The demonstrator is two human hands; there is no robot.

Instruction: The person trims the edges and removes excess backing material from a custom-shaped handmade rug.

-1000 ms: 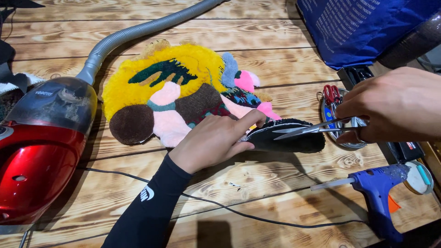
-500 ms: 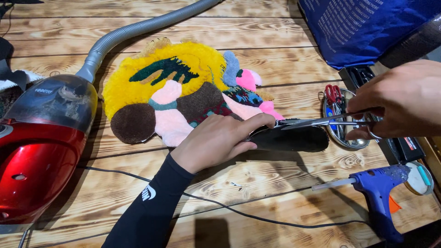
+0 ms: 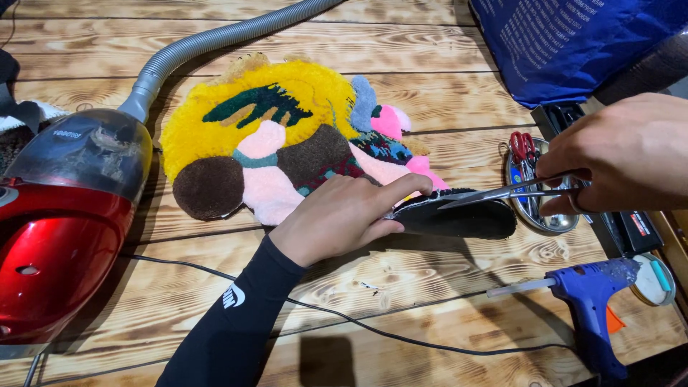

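Steel scissors [image 3: 502, 193], gripped in the right hand [image 3: 627, 154], bite the tufted rug [image 3: 301, 147] at its black edge on the tabletop [image 3: 401, 287]; left hand [image 3: 344, 215] fingers [image 3: 408, 186] pinch it close by; a slip could nick them.

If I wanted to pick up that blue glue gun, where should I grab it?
Probably by the handle of the glue gun, the thick blue part pointing toward the near edge of the table. Come from above and from the near side: it lies flat, its glue stick pokes left, and a round dish sits close on the right.
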